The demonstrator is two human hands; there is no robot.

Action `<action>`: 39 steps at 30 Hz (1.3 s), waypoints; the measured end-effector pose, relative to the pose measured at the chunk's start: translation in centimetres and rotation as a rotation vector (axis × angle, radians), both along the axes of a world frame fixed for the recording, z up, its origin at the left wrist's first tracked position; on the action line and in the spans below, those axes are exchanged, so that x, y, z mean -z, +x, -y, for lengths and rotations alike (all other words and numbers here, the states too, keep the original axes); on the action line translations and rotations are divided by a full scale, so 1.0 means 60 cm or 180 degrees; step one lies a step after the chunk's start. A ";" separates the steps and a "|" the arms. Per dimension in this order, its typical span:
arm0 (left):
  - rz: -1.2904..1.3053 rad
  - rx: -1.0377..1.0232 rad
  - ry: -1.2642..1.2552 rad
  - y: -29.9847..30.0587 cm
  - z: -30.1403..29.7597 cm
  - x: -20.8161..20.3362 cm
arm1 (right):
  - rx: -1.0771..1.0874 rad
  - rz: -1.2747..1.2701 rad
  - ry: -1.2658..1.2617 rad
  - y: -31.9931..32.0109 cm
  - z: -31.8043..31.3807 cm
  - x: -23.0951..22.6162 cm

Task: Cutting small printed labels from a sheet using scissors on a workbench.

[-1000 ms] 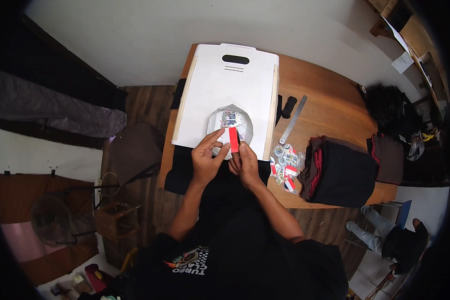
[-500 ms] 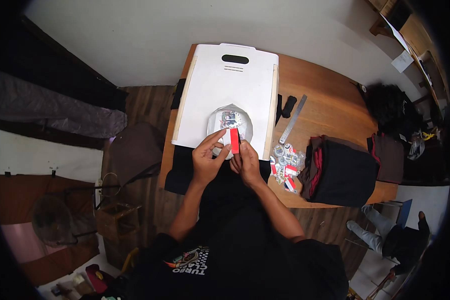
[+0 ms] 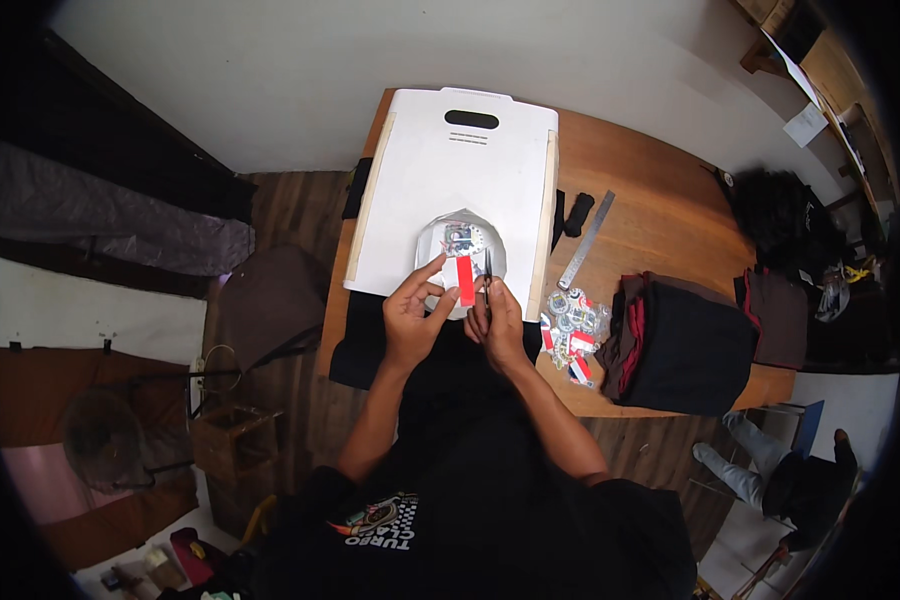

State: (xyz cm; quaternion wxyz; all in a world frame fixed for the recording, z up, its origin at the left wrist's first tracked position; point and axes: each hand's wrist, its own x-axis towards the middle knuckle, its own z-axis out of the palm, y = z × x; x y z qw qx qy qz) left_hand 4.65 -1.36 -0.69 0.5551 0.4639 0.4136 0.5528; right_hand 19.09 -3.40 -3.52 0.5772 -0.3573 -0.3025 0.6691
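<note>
Upon a brown wooden table [image 3: 660,210], a large white board [image 3: 395,200] with one dark handle slot is laid, and on its near part a clear-walled bowl [image 3: 430,222] is placed, inside which printed pieces can be seen. Above the near side of this bowl, a small red and white piece [image 3: 465,280] is held upright by the left hand [image 3: 410,315]: it is pinched with the thumb, the forefinger is stretched along its left side, and the gap of these fingers is narrow. By the right hand [image 3: 502,318], a thin dark pointed tool [image 3: 489,264] is gripped between closely bent fingers, its tip directed away from the body. The tool is kept just beside the piece; whether its blades are parted cannot be told. To the right of the board, a metal ruler [image 3: 585,240] is laid aslant, and nearer, a heap of printed stickers [image 3: 577,322] is spread next to a stack of dark folded cloth [image 3: 690,345]. Farther right, brown cloth [image 3: 778,325] is piled. At the lower right, another person [image 3: 805,485] in dark top is seen; at the left, a standing fan [image 3: 103,440] is placed.
</note>
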 end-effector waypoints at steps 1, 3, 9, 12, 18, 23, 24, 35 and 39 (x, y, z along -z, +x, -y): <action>0.0003 -0.0003 0.0003 -0.002 0.000 0.005 | 0.0020 -0.0042 -0.0042 0.003 0.000 0.003; -0.0119 -0.0075 0.0198 -0.005 0.002 0.011 | 0.0132 0.0108 -0.0086 -0.002 -0.002 -0.013; -0.0131 0.0095 0.0144 -0.008 0.004 0.019 | 0.0296 0.0160 -0.0080 0.006 -0.016 -0.013; -0.0187 0.0222 0.0118 -0.011 0.002 0.024 | 0.0202 0.0656 -0.0066 0.010 -0.016 -0.010; -0.0446 0.0165 0.0196 -0.015 -0.003 0.028 | 0.0297 0.0704 -0.0242 0.001 -0.009 -0.004; -0.0259 0.0174 0.0384 0.001 0.004 0.025 | 0.0480 0.0449 -0.0449 -0.012 -0.005 -0.010; -0.0190 0.0072 0.0240 0.002 0.005 0.021 | 0.0374 0.0692 -0.0337 -0.012 -0.003 -0.018; -0.0022 -0.0034 0.0157 -0.004 -0.007 -0.004 | -0.0344 0.0092 -0.0121 0.012 0.042 0.000; 0.0044 -0.0016 0.0086 -0.005 -0.008 -0.002 | -0.0444 0.0055 -0.0059 0.007 0.053 -0.001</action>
